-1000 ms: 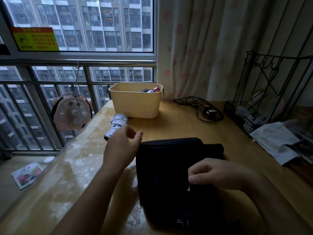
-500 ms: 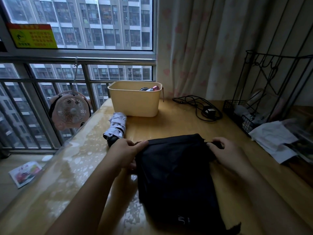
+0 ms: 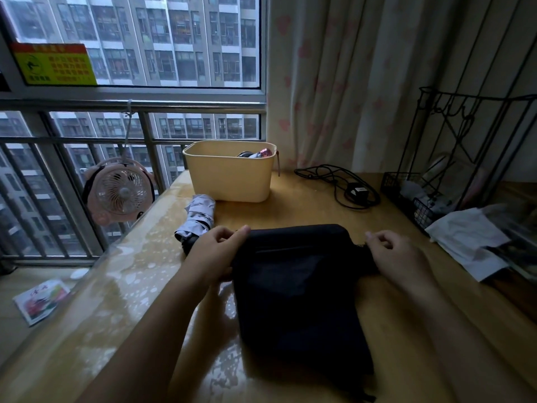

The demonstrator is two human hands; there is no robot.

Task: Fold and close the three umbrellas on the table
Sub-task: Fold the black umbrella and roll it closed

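A black umbrella (image 3: 302, 289) lies collapsed on the wooden table (image 3: 319, 210), its cloth spread flat in front of me. My left hand (image 3: 215, 251) pinches the cloth at its far left corner. On the far right corner my right hand (image 3: 398, 254) grips the cloth. A folded grey-white patterned umbrella (image 3: 197, 219) lies just beyond my left hand. In the cream tub (image 3: 229, 178) at the back, a third umbrella (image 3: 258, 153) shows only its pink and dark top.
A black cable with adapter (image 3: 348, 187) lies behind the black umbrella at the right. A black wire rack (image 3: 453, 170) and white papers (image 3: 467, 242) fill the right edge. A small pink fan (image 3: 120, 191) hangs on the window railing left of the table.
My right hand moved from the middle of the black cloth up to its far right corner. My left hand came down onto the far left corner and took hold.
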